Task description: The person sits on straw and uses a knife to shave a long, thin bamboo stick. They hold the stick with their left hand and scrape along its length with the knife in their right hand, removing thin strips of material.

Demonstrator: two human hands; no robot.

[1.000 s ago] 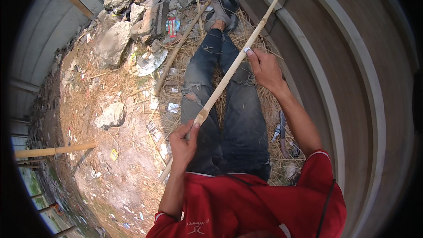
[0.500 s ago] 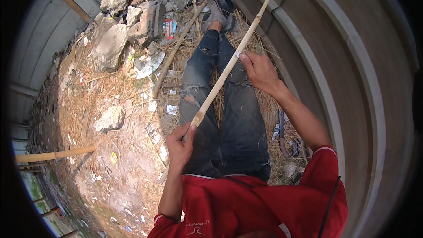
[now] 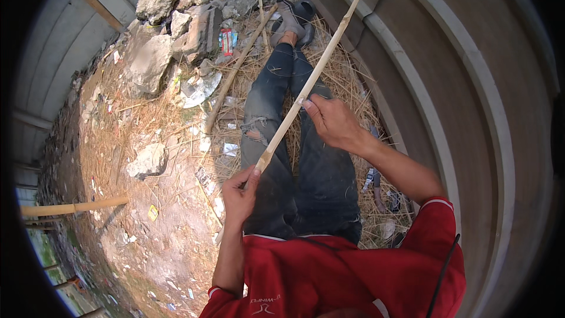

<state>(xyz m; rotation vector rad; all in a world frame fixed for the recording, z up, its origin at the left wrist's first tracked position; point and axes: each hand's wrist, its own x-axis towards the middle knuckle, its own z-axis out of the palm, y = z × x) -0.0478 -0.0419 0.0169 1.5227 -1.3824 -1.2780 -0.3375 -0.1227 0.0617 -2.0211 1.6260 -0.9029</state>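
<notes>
A long, pale bamboo strip (image 3: 321,63) with darker joints slants across my outstretched legs, its far end reaching the metal wall. My left hand (image 3: 239,195) pinches its near part close to a joint, thumb on top and fingers curled beneath. Farther up, above the knees, my right hand (image 3: 333,122) is closed round the strip with the thumb pressed on its edge. A small whitish bit shows at that thumb tip; what it is I cannot make out. The strip's near end passes behind my left wrist.
Corrugated metal wall (image 3: 453,82) rises close on my right. Rocks (image 3: 150,62) lie ahead to the left, with a loose stone (image 3: 147,160) nearer. A brown stick (image 3: 235,73) lies beside my legs among straw and litter. A bamboo pole (image 3: 76,207) juts in from the left.
My right hand has slid along the strip toward me, from near the shins to above the knees. My left hand keeps its grip in nearly the same place.
</notes>
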